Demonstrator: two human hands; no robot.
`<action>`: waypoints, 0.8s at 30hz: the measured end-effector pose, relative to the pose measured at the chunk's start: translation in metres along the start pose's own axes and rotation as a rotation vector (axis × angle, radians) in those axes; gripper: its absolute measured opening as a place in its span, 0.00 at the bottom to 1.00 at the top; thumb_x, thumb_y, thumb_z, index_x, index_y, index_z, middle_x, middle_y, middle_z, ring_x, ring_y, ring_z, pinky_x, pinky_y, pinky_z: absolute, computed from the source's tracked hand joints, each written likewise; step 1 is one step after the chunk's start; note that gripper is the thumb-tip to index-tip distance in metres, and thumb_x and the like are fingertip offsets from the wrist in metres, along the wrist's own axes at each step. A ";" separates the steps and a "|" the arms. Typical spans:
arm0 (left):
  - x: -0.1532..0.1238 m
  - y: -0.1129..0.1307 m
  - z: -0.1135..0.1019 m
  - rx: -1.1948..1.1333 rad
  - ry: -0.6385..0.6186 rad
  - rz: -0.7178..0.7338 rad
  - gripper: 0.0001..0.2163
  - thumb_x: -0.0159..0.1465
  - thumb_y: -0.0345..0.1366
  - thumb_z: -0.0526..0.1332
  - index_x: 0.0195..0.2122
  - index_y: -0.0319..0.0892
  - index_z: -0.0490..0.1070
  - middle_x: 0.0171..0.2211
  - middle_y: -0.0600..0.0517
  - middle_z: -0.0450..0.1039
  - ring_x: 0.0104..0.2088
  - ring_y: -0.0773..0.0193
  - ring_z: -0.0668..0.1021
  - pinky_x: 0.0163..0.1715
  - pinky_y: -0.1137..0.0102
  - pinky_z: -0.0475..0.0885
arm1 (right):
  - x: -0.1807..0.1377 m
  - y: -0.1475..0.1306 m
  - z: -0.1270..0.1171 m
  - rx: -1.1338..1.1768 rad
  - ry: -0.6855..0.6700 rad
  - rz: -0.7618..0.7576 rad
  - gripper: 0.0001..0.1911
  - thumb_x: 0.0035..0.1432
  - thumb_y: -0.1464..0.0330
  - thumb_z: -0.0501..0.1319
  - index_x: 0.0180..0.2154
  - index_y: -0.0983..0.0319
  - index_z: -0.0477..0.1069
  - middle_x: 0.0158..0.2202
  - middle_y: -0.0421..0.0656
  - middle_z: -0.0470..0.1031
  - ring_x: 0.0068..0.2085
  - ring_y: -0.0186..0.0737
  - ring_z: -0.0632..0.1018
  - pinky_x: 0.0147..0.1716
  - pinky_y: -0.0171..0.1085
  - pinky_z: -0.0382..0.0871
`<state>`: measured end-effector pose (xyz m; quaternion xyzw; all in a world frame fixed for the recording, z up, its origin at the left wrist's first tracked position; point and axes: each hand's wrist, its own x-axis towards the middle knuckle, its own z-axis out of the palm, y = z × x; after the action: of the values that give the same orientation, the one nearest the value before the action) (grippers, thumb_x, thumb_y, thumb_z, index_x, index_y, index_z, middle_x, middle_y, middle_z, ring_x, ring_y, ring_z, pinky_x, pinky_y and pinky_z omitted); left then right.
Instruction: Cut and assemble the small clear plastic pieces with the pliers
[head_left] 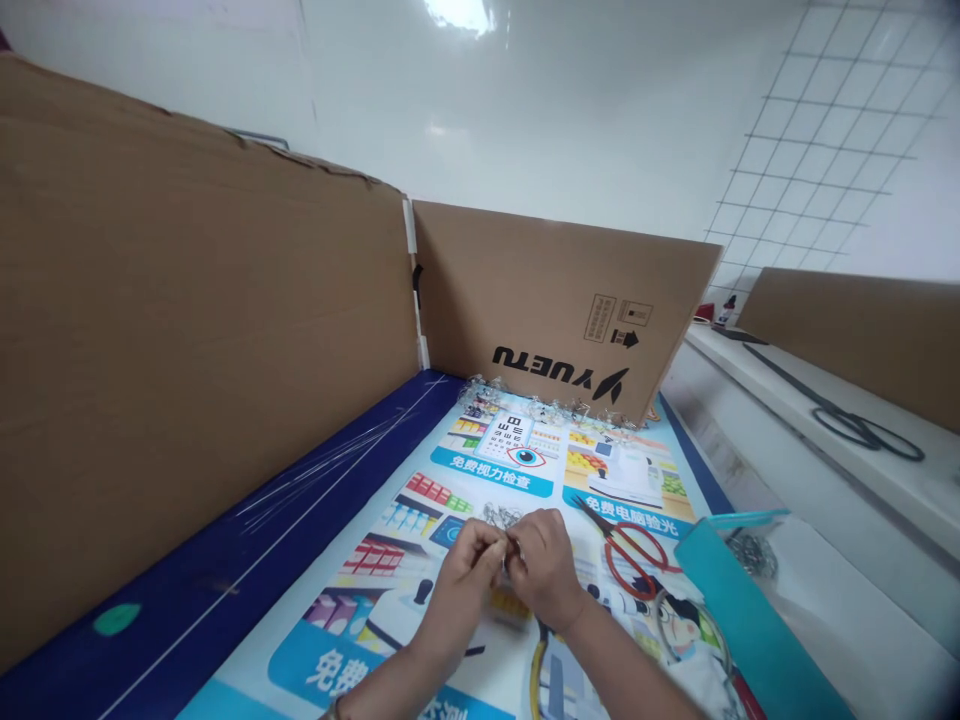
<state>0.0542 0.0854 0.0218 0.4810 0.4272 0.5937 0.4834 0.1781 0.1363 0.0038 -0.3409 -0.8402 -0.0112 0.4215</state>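
My left hand (pixel 466 567) and my right hand (pixel 546 566) meet over a printed poster mat (pixel 420 560), fingertips pinched together on a tiny item I cannot make out. A small heap of shiny metal bits (pixel 501 516) lies just beyond my fingers. Red-handled scissors (pixel 628 551) rest on the mat right of my right hand. Thin metal wires (pixel 330 465) lie to the left on the dark blue table edge (pixel 225 580).
Cardboard walls stand at the left (pixel 187 340) and at the back (pixel 555 300). A teal strip (pixel 750 620) and a clear bag of small metal parts (pixel 752 553) lie at the right. Clear packets (pixel 540 405) line the back wall. Black scissors (pixel 847 420) rest on the neighbouring white bench.
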 end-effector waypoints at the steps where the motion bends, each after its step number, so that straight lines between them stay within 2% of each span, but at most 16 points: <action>1: 0.000 -0.003 0.000 -0.073 0.034 -0.046 0.06 0.60 0.38 0.55 0.30 0.41 0.62 0.24 0.56 0.62 0.22 0.70 0.64 0.25 0.75 0.61 | 0.000 0.001 0.002 -0.028 -0.010 -0.022 0.06 0.51 0.76 0.51 0.28 0.62 0.64 0.27 0.42 0.64 0.32 0.39 0.65 0.33 0.40 0.56; 4: -0.002 -0.008 0.002 -0.190 0.106 -0.110 0.07 0.59 0.38 0.58 0.33 0.40 0.64 0.25 0.56 0.64 0.23 0.71 0.64 0.24 0.76 0.60 | -0.001 0.005 0.005 -0.097 -0.034 -0.064 0.07 0.53 0.76 0.50 0.28 0.62 0.65 0.27 0.43 0.64 0.32 0.39 0.64 0.33 0.41 0.56; 9: -0.006 -0.014 0.001 -0.253 0.187 -0.152 0.08 0.59 0.39 0.59 0.33 0.40 0.65 0.21 0.58 0.61 0.22 0.72 0.64 0.23 0.77 0.60 | -0.002 0.009 0.005 -0.171 -0.064 -0.093 0.07 0.55 0.75 0.50 0.29 0.61 0.64 0.27 0.43 0.63 0.32 0.40 0.64 0.34 0.42 0.56; 16: 0.004 -0.019 -0.007 -0.353 0.156 -0.362 0.13 0.57 0.45 0.59 0.30 0.39 0.64 0.22 0.56 0.62 0.20 0.72 0.65 0.18 0.77 0.56 | -0.002 0.011 0.005 -0.217 -0.086 -0.136 0.07 0.57 0.74 0.50 0.30 0.61 0.64 0.27 0.43 0.64 0.32 0.41 0.64 0.33 0.42 0.56; 24: 0.013 -0.020 -0.017 -0.255 0.195 -0.355 0.15 0.54 0.47 0.61 0.24 0.39 0.62 0.18 0.58 0.59 0.18 0.73 0.63 0.17 0.78 0.54 | -0.002 0.007 0.004 -0.214 -0.116 -0.206 0.07 0.57 0.75 0.51 0.31 0.61 0.65 0.27 0.43 0.65 0.31 0.40 0.65 0.32 0.42 0.56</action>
<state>0.0400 0.1007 0.0013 0.2737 0.4714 0.5924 0.5933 0.1804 0.1415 -0.0023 -0.2959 -0.8877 -0.1242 0.3303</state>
